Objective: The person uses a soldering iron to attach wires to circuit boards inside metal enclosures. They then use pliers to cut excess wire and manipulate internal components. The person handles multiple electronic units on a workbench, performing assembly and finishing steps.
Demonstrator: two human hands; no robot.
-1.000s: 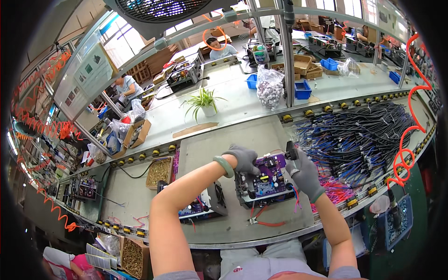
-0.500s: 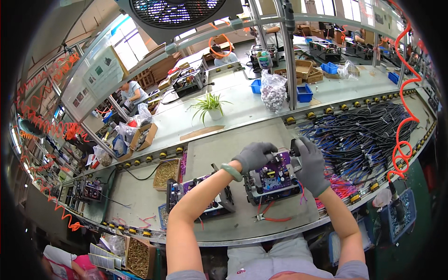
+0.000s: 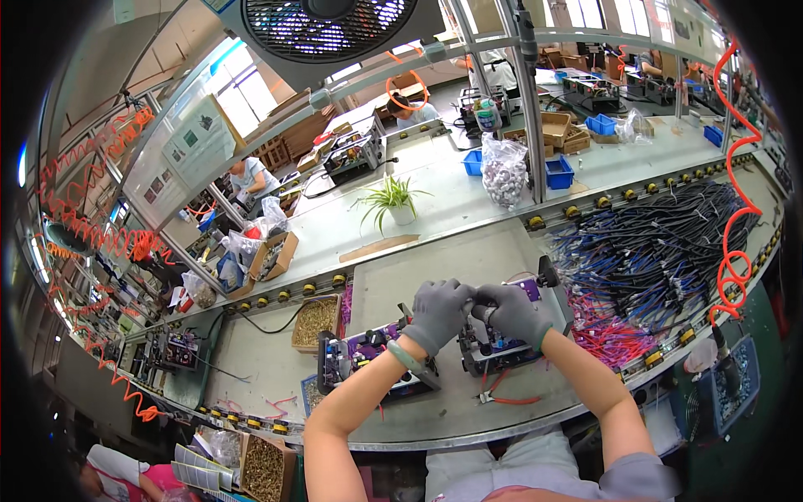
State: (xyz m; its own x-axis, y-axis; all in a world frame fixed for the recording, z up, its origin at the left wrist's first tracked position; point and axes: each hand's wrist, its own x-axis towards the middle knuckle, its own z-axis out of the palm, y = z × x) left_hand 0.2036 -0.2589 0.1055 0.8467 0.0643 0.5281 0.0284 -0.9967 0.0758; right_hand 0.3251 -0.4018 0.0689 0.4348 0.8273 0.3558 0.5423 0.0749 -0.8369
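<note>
Both my hands, in grey gloves, meet over the left side of a device with a purple circuit board (image 3: 530, 289) in a metal frame. My left hand (image 3: 438, 315) has its fingers bent together at the board's left edge. Right beside it, my right hand (image 3: 514, 315) is closed with fingertips almost touching the left's. Whatever they pinch is hidden by the gloves. A second such device (image 3: 361, 345) stands to the left, partly behind my left forearm. Pliers with red-orange handles (image 3: 512, 400) lie in front of the right device.
Bundles of black and blue cables (image 3: 661, 243) cover the bench at right, with pink-red wires (image 3: 611, 335) nearer. A box of small brass-coloured parts (image 3: 316, 325) sits at left. Beyond stand a potted plant (image 3: 403, 214) and a blue bin (image 3: 559, 174). A red coiled hose (image 3: 738, 184) hangs at right.
My right hand has left the device's right end and moved left to join my left hand. The left hand has shifted down to the board's left edge. The view has moved slightly.
</note>
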